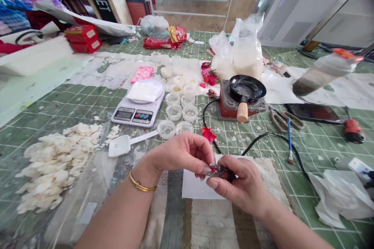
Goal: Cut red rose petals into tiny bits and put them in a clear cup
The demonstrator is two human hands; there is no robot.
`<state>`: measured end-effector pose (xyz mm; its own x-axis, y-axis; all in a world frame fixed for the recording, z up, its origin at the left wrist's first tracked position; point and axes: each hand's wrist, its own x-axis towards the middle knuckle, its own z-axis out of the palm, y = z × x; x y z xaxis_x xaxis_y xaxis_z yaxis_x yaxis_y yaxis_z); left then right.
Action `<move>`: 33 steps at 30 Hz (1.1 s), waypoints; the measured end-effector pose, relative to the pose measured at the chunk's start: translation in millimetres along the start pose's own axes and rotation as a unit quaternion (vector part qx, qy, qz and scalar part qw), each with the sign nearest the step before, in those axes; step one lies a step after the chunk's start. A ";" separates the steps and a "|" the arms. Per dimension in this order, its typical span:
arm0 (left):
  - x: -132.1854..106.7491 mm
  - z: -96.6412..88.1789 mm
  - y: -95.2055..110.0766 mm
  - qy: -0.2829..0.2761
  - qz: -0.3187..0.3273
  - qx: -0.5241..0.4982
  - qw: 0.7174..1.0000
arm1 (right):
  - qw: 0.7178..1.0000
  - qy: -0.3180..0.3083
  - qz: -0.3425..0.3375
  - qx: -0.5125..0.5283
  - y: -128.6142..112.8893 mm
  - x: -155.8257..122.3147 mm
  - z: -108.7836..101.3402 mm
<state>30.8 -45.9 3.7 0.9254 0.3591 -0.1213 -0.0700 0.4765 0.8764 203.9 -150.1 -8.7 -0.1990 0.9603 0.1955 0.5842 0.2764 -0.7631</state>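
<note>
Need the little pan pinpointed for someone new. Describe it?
On the green grid-printed cutting mat, look just beyond the person's right hand to a squat red-and-grey burner. On it sits a small round black pan, right of the clear plastic cups. Only it has a stubby pale wooden handle, pointing toward the person.

Beyond the right hand, glossy black metal pan with smooth wooden handle; beyond the left hand, smooth white plastic scale.
</note>
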 end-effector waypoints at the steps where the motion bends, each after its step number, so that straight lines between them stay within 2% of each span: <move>1: 0.0 0.1 -0.2 -0.001 -0.001 -0.003 1.000 | 1.000 -0.001 0.000 0.001 0.3 0.0 0.0; 15: -0.3 -2.3 -1.1 -0.008 -0.019 0.007 1.000 | 1.000 0.002 -0.020 -0.002 0.3 1.0 0.0; 24: 0.3 -4.1 -4.5 -0.004 0.034 0.029 0.999 | 1.000 -0.001 0.001 0.001 1.1 -0.9 1.4; 29: 0.4 -3.5 -4.6 -0.003 0.024 0.030 0.999 | 1.000 -0.008 -0.005 0.003 -0.5 -0.8 0.2; 33: -0.3 -3.3 -3.1 -0.012 -0.009 0.014 1.000 | 1.000 -0.014 -0.007 -0.004 -1.0 0.3 -0.2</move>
<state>29.5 -44.8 -0.6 0.9352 0.3307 -0.1264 -0.0425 0.4593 0.8873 203.4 -150.1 -7.8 -0.2294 0.9548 0.1889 0.5867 0.2905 -0.7559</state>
